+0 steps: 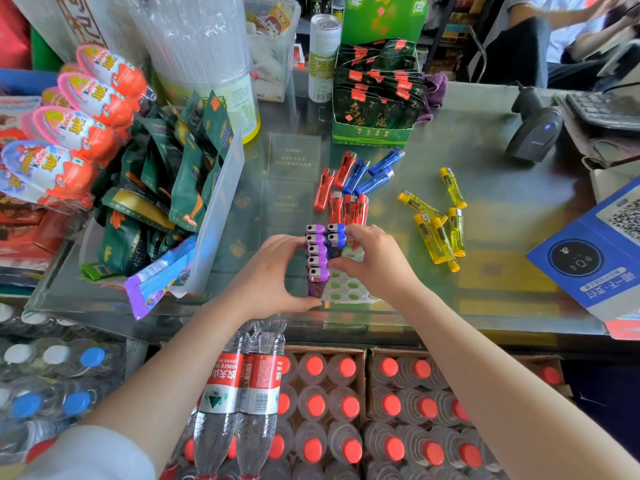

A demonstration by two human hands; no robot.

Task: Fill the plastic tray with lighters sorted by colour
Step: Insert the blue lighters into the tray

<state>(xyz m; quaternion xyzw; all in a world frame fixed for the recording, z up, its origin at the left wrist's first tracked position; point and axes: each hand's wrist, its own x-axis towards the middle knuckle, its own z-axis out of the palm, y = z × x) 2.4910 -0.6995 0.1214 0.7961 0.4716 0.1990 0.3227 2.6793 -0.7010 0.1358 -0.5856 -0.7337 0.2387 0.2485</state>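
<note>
Right hand [375, 259] pinches a blue lighter [336, 241] with fingertips curled over its top, seating it in the second column of the plastic tray [349, 289], which sits on the tabletop [485, 161] at the near edge. Left hand [273, 275] presses curved against the tray's left side, steadying the upright row of purple lighters [317, 258]; it grips nothing on its own. By my reading the job is early: one purple column is full, blue has about two in, and most round sockets of the thin moulded white tray show empty. Loose on the glassy green tabletop lie translucent red lighters [341, 197], more blue lighters [375, 173] beyond them, and yellow lighters [440, 226] well apart to the right, all slim, glossy and metal-capped.
</note>
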